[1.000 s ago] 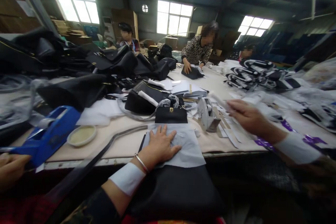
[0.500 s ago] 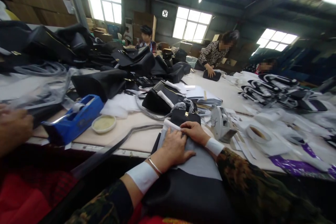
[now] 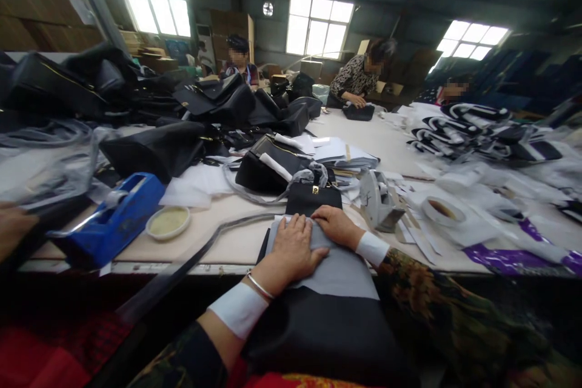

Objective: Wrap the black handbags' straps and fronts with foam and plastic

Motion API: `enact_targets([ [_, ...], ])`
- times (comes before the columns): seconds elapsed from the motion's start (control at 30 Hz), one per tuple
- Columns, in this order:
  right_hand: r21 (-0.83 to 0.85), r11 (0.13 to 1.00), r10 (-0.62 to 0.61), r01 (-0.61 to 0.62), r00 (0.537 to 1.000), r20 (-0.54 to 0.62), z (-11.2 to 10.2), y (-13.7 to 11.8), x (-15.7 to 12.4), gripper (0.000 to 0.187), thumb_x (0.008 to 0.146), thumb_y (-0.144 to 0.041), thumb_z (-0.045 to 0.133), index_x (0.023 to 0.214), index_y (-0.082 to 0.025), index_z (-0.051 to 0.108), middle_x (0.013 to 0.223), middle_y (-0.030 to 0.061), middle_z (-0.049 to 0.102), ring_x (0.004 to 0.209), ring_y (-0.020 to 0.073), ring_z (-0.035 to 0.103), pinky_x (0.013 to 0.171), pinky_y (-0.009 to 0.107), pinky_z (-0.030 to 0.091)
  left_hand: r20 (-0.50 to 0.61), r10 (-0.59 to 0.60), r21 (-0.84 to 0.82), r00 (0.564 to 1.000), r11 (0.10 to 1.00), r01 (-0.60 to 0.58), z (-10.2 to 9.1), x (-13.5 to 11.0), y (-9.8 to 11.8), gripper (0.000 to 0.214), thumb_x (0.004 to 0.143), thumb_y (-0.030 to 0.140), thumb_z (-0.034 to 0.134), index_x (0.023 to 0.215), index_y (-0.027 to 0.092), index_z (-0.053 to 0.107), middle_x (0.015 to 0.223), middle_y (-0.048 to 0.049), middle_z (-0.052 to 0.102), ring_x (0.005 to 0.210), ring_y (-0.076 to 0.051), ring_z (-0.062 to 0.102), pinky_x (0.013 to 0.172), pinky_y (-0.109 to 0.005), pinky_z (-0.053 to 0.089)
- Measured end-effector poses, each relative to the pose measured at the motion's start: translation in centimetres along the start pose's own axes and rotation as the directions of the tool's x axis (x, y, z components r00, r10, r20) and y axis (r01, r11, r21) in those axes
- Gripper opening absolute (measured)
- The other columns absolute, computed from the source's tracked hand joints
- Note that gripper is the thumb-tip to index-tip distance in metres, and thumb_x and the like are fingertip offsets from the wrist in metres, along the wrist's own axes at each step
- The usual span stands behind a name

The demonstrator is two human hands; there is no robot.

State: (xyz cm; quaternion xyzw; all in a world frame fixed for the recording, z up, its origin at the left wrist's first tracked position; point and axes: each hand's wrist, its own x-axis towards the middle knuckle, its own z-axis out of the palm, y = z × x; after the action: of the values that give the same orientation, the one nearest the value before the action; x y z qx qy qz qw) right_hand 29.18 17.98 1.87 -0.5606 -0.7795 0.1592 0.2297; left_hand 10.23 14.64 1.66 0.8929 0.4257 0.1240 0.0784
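While a worker's left hand (image 3: 291, 248) lies flat with fingers extended, grasping nothing, a thin, pale grey rectangular sheet (image 3: 339, 273) spreads beneath its palm and over a smooth black leather-like piece (image 3: 325, 333) nearer the worker's body. Just beside it, the right hand (image 3: 339, 227) bends its fingers at the sheet's far edge; whether they pinch it cannot be told. Directly beyond both hands sits a black panel with a gold clasp (image 3: 313, 200). Left of the left hand are a round white dish with yellowish contents (image 3: 168, 222) and, farther out, a blue tape dispenser (image 3: 113, 218), near a co-worker's blurred hand (image 3: 16, 227). Just beyond the right hand, slightly to its right, stands a grey tape dispenser (image 3: 381, 203); farther right lies a white tape roll (image 3: 443, 211).
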Motion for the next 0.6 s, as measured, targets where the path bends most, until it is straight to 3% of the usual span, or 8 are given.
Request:
enact_targets([
  [0.13, -0.091, 0.994, 0.056, -0.059, 0.998, -0.032, -1.5, 0.9, -2.3, 0.02, 0.088, -0.013, 0.059, 0.094, -0.013, 0.078, 0.096, 0.0126, 0.072, 0.091, 0.0231, 0.066, 0.089, 0.036, 0.05, 0.02, -0.01, 0.021, 1.0, 1.0, 0.01, 0.0, 0.1, 0.1, 0.084, 0.09, 0.07, 0.04, 0.147, 0.009, 0.045, 0.153, -0.0222, 0.044, 0.144, -0.037, 0.033, 0.118, -0.057, 0.022],
  [0.33, -0.135, 0.989, 0.063, -0.063, 0.998, 0.001, -1.7, 1.5, -4.4, 0.025, 0.093, -0.014, 0.054, 0.1, -0.017, 0.078, 0.103, 0.0096, 0.074, 0.099, 0.0205, 0.066, 0.094, 0.032, 0.049, 0.06, -0.009, 0.028, 0.998, 1.0, 0.008, -0.2, 0.5, 0.3, 0.078, 0.09, 0.069, 0.042, 0.146, 0.015, 0.047, 0.151, -0.0218, 0.046, 0.144, -0.039, 0.033, 0.117, -0.059, 0.022],
  [0.47, -0.171, 0.98, 0.103, -0.099, 0.995, 0.016, -2.9, 2.1, -2.7, 0.021, 0.09, -0.016, 0.059, 0.097, -0.018, 0.078, 0.101, 0.0079, 0.075, 0.095, 0.0209, 0.068, 0.09, 0.032, 0.051, 0.081, 0.007, 0.019, 0.997, 1.0, -0.008, -0.7, 0.7, 0.3, 0.075, 0.09, 0.067, 0.044, 0.143, 0.014, 0.05, 0.147, -0.0225, 0.049, 0.14, -0.041, 0.038, 0.114, -0.061, 0.025],
  [0.6, -0.235, 0.961, 0.142, -0.142, 0.99, -0.014, -4.6, 2.6, 1.7, 0.025, 0.093, -0.022, 0.057, 0.111, -0.016, 0.074, 0.116, 0.0115, 0.073, 0.11, 0.0244, 0.065, 0.098, 0.034, 0.047, 0.087, 0.017, 0.03, 0.996, 0.999, -0.02, -1.0, 0.7, 0.3, 0.074, 0.09, 0.066, 0.045, 0.143, 0.015, 0.051, 0.146, -0.0225, 0.05, 0.138, -0.042, 0.04, 0.113, -0.062, 0.027],
])
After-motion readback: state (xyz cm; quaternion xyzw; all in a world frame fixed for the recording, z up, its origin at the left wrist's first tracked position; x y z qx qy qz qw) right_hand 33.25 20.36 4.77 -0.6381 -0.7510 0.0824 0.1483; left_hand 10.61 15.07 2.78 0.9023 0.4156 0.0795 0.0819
